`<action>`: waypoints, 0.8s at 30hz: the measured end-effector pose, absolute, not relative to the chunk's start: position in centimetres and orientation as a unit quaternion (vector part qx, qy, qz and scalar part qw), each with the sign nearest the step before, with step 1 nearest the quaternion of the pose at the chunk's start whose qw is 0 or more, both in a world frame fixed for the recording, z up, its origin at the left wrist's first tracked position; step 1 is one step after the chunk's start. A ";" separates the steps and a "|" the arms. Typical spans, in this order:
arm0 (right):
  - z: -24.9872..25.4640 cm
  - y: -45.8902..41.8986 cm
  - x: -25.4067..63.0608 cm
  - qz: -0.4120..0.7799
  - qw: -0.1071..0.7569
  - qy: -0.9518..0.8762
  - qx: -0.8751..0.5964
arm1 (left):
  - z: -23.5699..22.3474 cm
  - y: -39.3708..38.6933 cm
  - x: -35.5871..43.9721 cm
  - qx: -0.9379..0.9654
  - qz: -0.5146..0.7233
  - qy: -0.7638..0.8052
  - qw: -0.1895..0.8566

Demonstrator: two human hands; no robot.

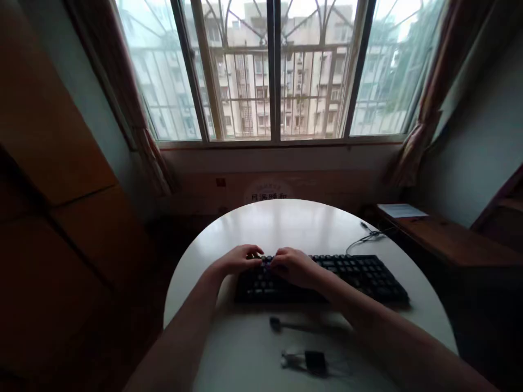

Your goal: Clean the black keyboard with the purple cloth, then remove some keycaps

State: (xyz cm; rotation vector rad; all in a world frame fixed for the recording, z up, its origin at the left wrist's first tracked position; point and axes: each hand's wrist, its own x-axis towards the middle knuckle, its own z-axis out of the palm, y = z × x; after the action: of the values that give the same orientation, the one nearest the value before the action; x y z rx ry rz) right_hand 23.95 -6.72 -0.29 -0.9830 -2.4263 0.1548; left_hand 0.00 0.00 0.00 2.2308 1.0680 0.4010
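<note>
A black keyboard (359, 272) lies across the white round table (229, 359). My left hand (239, 258) is at its far left corner, thumb and fingers curled round the edge there, with a small yellowish spot between them. Over the upper left keys, my right hand (296, 267) has its fingers drawn together and pointing down. Whatever they pinch is too small and dark to make out. Nearer to me is a thin dark tool with a small block-like head (275, 325), partly blurred. Below it lies a wire puller with a black handle (314, 361).
From the keyboard's far side a black cable (370, 235) runs to the table's right edge. A wooden desk (441, 234) with a white paper (402, 210) stands at the right. Wooden cabinets (81, 218) are on the left, and a barred window (273, 71) is ahead.
</note>
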 end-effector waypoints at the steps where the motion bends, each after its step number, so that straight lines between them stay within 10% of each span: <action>1: -0.2 -6.8 24.2 0.052 0.252 -0.895 -0.364 | 0.0 0.0 0.1 0.848 0.154 0.402 0.308; 24: 0.9 -7.6 23.3 0.002 0.142 -0.903 -0.407 | -0.8 0.2 1.3 0.902 0.145 0.329 0.239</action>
State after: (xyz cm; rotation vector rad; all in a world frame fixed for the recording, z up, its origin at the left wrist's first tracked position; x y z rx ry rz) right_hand 23.32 -7.60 0.93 -1.1732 -2.6046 0.0065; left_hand 1.33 0.20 -0.78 2.4696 0.9013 0.3957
